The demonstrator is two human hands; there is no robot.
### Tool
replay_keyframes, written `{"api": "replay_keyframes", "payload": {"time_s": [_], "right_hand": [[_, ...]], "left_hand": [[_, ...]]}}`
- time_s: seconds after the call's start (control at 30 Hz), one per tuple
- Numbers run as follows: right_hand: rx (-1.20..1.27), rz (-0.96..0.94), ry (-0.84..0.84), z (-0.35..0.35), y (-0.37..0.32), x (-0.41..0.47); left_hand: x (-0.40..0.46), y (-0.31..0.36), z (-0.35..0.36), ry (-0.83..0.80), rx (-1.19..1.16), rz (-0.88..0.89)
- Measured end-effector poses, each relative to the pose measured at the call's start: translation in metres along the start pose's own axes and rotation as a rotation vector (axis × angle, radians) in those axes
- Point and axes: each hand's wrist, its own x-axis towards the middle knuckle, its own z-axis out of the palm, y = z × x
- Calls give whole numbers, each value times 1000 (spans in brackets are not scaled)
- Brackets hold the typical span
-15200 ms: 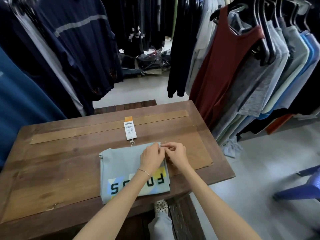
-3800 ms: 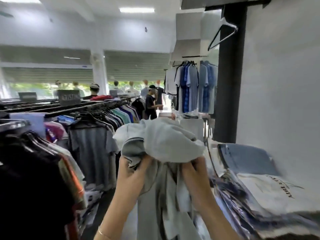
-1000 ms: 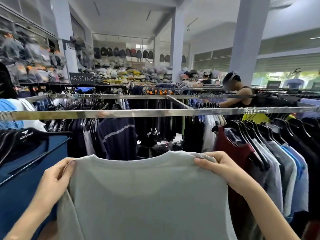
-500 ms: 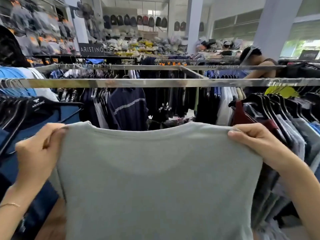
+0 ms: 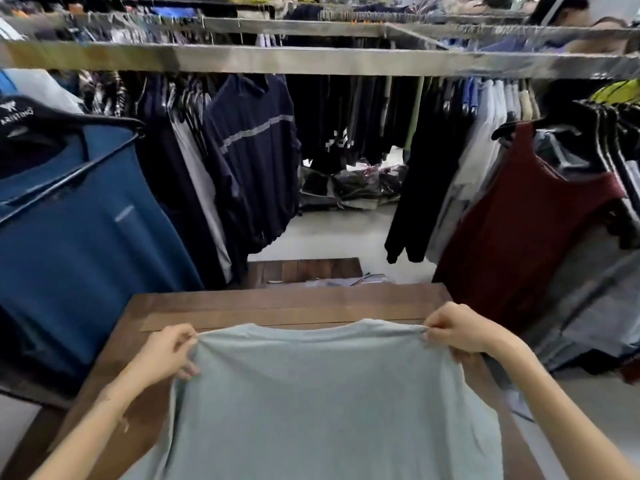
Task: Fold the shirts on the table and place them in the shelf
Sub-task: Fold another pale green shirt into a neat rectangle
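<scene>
Two hands hold the pale grey t-shirt [image 5: 329, 393] spread above the wooden table [image 5: 277, 303]: left hand [image 5: 166, 351] and right hand [image 5: 457, 330] each pinch a shoulder corner. Light, limp and unbreakable, it will likely sag unless gripped at shoulders or hem.
</scene>
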Motion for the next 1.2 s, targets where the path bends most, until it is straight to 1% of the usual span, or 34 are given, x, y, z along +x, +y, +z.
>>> {"api": "replay_keyframes", "payload": {"time_s": [0.03,0.07,0.13,0.17,0.23,0.3,0.33,0.37,0.4,0.47,0.53,0.57,0.6,0.63,0.7,0.77,0.93,1.2], "right_hand": [[68,48,-21,0,2,6],[116,89,-32,-2,3,12],[187,124,2,-17,3,30],[206,128,66,-27,1,44],[254,103,263,-49,-9,79],[412,79,447,-64,-28,113],[435,59,509,-66,-40,127],[390,40,525,-63,-50,137],[320,6,518,-52,-59,144],[228,-120,462,-4,-68,150],[138,-204,308,68,-66,145],[65,-200,202,105,-60,141],[-20,-175,126,139,-53,135],[-95,-144,103,169,-43,129],[-186,-110,182,207,-21,118],[-219,-113,261,222,-5,108],[-199,-43,391,221,21,92],[-214,34,481,212,69,65]], "left_hand": [[8,-2,10,22,-77,-58],[17,-1,16,54,-113,-80],[40,15,14,130,-173,-66],[52,28,6,183,-183,-33],[80,56,-13,301,-181,68],[103,80,-26,401,-239,106],[110,90,-25,409,-247,108],[113,97,-16,385,-212,130],[111,101,-2,343,-153,189],[95,91,45,179,-17,281],[72,58,100,-1,151,225],[59,40,124,-52,258,173],[48,20,143,-66,347,147],[39,2,157,-43,396,144],[24,-24,173,30,412,148],[11,-37,176,92,466,146],[-14,-51,174,204,518,107],[-35,-77,164,304,445,0]]}}
